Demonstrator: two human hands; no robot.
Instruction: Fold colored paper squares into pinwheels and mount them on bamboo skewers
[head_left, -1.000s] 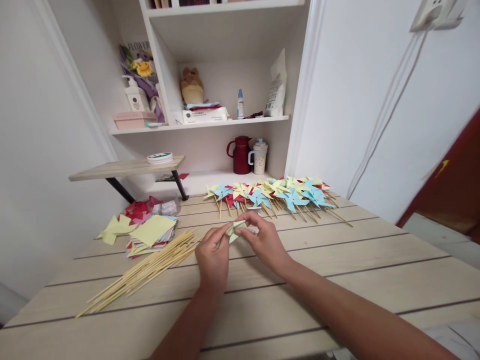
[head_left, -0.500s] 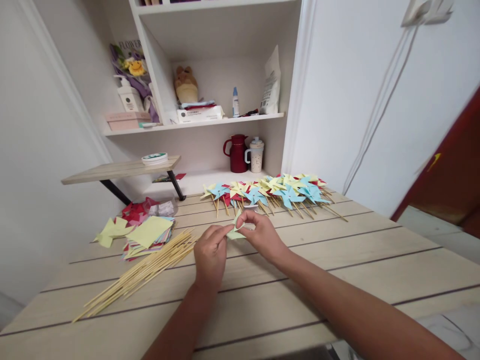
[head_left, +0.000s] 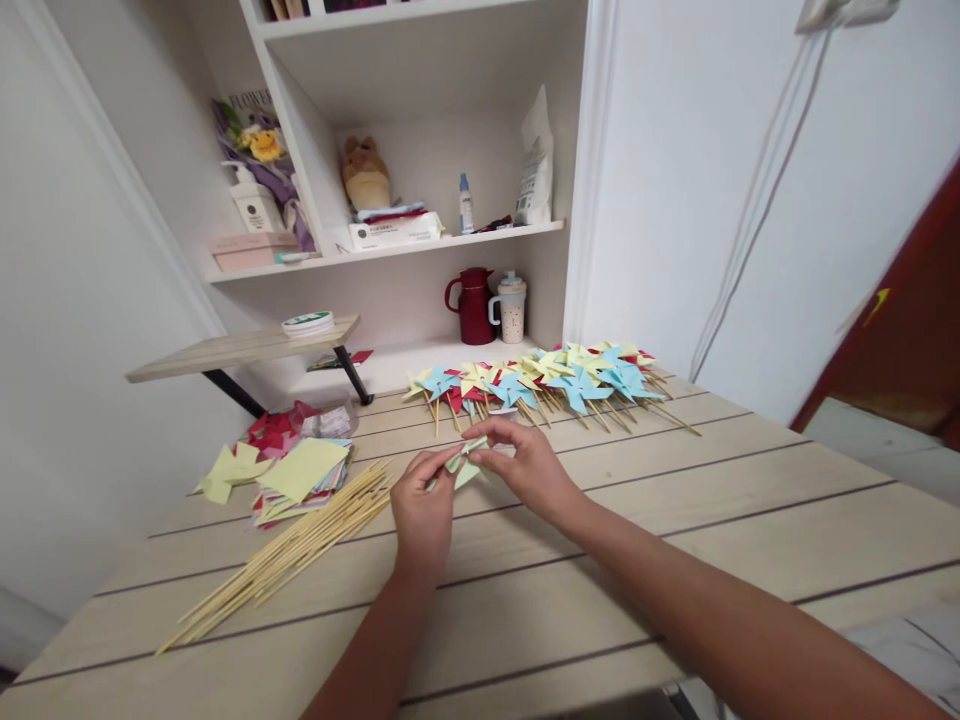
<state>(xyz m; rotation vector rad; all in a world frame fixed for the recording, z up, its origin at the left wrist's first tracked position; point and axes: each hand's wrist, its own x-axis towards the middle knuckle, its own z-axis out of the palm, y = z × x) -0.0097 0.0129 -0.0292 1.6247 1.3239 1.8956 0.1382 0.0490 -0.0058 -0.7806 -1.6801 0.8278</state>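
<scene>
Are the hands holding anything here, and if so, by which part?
Yes: a small folded piece of pale green paper, pinched between both hands. The left hand grips its left end, the right hand its right edge, above the wooden table.

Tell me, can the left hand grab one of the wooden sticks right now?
Probably not at once: the left hand is pinching the pale green folded paper together with the right hand. The sticks lie close beside it with bare table between, so only the paper hinders.
</scene>
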